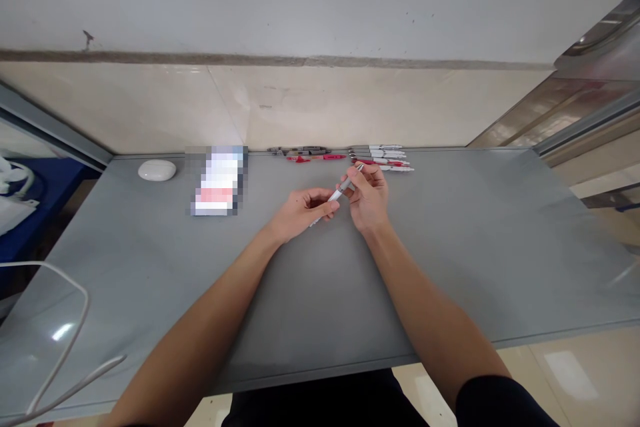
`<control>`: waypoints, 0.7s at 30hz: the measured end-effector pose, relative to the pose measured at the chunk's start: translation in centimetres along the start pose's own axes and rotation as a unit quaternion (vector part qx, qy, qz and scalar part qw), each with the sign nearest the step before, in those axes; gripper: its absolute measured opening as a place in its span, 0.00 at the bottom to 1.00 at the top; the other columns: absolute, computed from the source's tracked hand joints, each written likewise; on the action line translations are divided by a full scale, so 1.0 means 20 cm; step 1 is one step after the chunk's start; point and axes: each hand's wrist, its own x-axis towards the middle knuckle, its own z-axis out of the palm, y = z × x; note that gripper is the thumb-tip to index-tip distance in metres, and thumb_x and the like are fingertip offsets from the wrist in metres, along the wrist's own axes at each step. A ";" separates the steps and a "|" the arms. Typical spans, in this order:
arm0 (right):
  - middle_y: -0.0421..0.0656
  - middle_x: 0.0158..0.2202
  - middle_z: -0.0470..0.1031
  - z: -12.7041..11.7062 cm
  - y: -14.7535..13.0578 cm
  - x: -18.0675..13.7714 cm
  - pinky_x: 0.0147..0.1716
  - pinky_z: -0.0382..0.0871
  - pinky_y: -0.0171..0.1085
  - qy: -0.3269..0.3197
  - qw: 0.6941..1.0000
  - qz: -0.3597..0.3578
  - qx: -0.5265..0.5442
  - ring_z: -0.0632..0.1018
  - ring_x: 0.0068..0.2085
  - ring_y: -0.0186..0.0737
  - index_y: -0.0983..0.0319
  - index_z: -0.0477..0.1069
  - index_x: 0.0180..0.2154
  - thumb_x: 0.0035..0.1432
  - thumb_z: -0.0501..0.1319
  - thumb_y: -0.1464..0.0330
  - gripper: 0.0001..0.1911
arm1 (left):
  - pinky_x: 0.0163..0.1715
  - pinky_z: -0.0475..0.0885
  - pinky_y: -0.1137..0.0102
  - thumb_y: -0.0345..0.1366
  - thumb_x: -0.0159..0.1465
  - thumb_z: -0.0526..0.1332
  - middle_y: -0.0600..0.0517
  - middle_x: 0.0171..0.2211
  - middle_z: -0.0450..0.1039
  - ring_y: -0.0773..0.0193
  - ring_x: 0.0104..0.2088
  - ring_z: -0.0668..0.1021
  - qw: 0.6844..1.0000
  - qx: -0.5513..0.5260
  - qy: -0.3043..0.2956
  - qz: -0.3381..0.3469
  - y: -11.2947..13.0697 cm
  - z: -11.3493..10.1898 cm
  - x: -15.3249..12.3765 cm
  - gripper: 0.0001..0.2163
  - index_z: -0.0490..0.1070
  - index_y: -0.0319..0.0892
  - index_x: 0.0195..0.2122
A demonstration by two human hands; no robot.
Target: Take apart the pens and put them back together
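Note:
Between both hands is a white pen with a grey grip and a silvery tip, tilted up to the right above the grey table. My left hand is closed on its white barrel, thumb along the side. At the tip end, my right hand pinches the pen with thumb and fingers. Just behind my right hand lies a row of white and red pens, partly hidden by the fingers. Further left, dark pens and a red pen lie along the table's back edge.
A white rounded object like a mouse sits at the back left. Beside it is a blurred phone-like screen. A white cable curls over the left side of the grey table. A tiled wall rises behind.

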 end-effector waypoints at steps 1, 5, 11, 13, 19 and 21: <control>0.32 0.32 0.73 0.00 0.00 0.00 0.28 0.74 0.34 0.000 1.000 -0.004 -0.005 0.75 0.28 0.29 0.57 0.67 0.27 0.43 0.71 0.66 0.13 | 0.34 0.70 0.70 0.46 0.58 0.66 0.52 0.28 0.73 0.68 0.29 0.73 1.000 0.011 0.015 0.001 0.00 0.00 0.00 0.15 0.76 0.39 0.39; 0.33 0.31 0.73 0.00 0.01 0.00 0.26 0.73 0.33 0.003 1.000 -0.009 -0.021 0.74 0.28 0.29 0.57 0.67 0.27 0.42 0.71 0.66 0.13 | 0.32 0.70 0.70 0.46 0.59 0.65 0.52 0.26 0.72 0.68 0.27 0.73 0.999 0.019 0.023 0.013 -0.01 0.00 0.00 0.14 0.75 0.38 0.36; 0.34 0.30 0.74 0.00 0.00 0.00 0.24 0.71 0.33 0.010 1.000 0.001 -0.021 0.74 0.27 0.30 0.58 0.69 0.26 0.39 0.73 0.67 0.14 | 0.32 0.70 0.71 0.46 0.63 0.60 0.51 0.28 0.72 0.68 0.28 0.74 0.999 0.023 -0.043 0.021 0.01 -0.02 -0.01 0.14 0.73 0.38 0.34; 0.34 0.30 0.74 0.00 0.01 0.00 0.23 0.71 0.33 0.010 1.000 0.005 -0.025 0.75 0.27 0.30 0.58 0.69 0.26 0.38 0.73 0.67 0.14 | 0.32 0.70 0.72 0.46 0.64 0.59 0.52 0.28 0.72 0.68 0.28 0.74 0.998 0.029 -0.061 0.019 0.02 -0.03 -0.01 0.14 0.73 0.38 0.33; 0.33 0.30 0.74 0.00 0.01 0.00 0.22 0.70 0.32 -0.001 1.000 0.007 -0.012 0.75 0.27 0.29 0.58 0.70 0.25 0.39 0.73 0.67 0.13 | 0.32 0.70 0.71 0.47 0.64 0.58 0.52 0.27 0.71 0.68 0.28 0.74 0.996 0.021 -0.081 0.009 0.06 -0.04 -0.03 0.16 0.72 0.39 0.31; 0.33 0.30 0.74 0.00 0.01 0.00 0.21 0.70 0.31 -0.006 1.000 0.003 -0.006 0.75 0.26 0.29 0.58 0.70 0.25 0.40 0.72 0.67 0.12 | 0.32 0.70 0.71 0.47 0.64 0.58 0.51 0.27 0.71 0.67 0.28 0.74 0.996 0.015 -0.085 0.004 0.06 -0.03 -0.03 0.16 0.72 0.39 0.30</control>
